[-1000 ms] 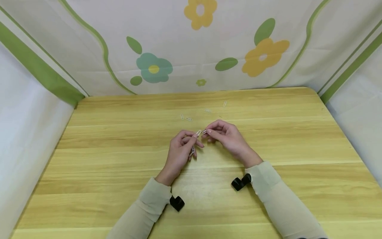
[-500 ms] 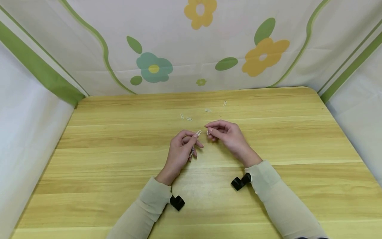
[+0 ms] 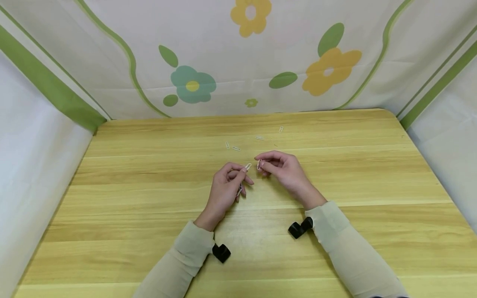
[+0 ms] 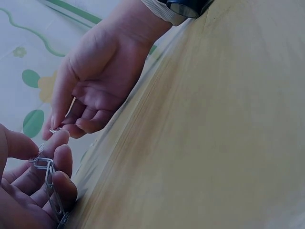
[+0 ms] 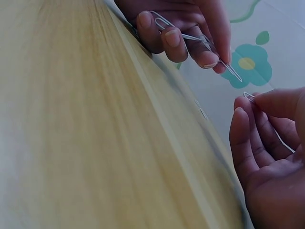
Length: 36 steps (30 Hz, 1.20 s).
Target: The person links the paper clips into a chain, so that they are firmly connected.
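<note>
My left hand pinches the end clip of a chain of linked white paper clips between thumb and index finger. The rest of that chain hangs down across the curled fingers, as the left wrist view shows. One loop of the end clip sticks out past the fingertips toward the other hand. Just to its right, my right hand holds a single white paper clip between thumb and fingertips, tilted nearly upright. A small gap separates the two clips in the head view.
Several loose white paper clips lie beyond the hands on the wooden table, one paper clip farthest back and another paper clip nearer. A flower-print curtain rises behind the table's far edge. Black wrist cameras sit on both cuffs.
In my right hand the single paper clip has turned from lying sideways, pointing left, to nearly upright, and the hand has shifted slightly away. My left hand has stayed still with the chain.
</note>
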Available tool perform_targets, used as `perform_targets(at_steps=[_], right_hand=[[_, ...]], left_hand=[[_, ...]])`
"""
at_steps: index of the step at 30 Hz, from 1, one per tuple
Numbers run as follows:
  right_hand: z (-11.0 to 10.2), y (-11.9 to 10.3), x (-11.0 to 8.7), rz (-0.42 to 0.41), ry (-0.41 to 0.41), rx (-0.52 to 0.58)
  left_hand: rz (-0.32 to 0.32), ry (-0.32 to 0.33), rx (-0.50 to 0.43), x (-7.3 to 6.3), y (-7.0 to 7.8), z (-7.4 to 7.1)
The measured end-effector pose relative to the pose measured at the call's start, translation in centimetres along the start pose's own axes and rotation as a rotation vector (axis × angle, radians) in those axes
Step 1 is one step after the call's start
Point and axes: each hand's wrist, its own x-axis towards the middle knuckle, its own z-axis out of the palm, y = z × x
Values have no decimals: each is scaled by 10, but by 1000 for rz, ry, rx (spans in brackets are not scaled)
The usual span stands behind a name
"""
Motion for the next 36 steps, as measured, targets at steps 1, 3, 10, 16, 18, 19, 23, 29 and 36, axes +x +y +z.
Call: perform_targets(at_steps=[1,3,10,16,18,19,23,29,36], right_hand=[[0,0,0,-4,1,-3],[0,0,0,-12,1,-11],[0,-1,-2,-29,11,-35],[3,-4,-3,-45,27,-68],[4,-5,-3,-48,28,-81],[5,-5,-3,-50,28,-90],[8,-6,-4,-64,30,-131],[10,-6,-5,-94,34,-196],[10,-4,-4,-137,32,-250]], left_hand=[[-1,0,0,0,0,0],[-1,0,-2,0,0,0],[1,2,7,-1,2,1],[3,-1,2,-2,2,0],[3,-3,0,-3,2,1],[3,-3,0,-3,2,1],[8,-5,7,-3,2,1],[20,-21,19,-3,1,2],[20,-25,27,-3,1,3]])
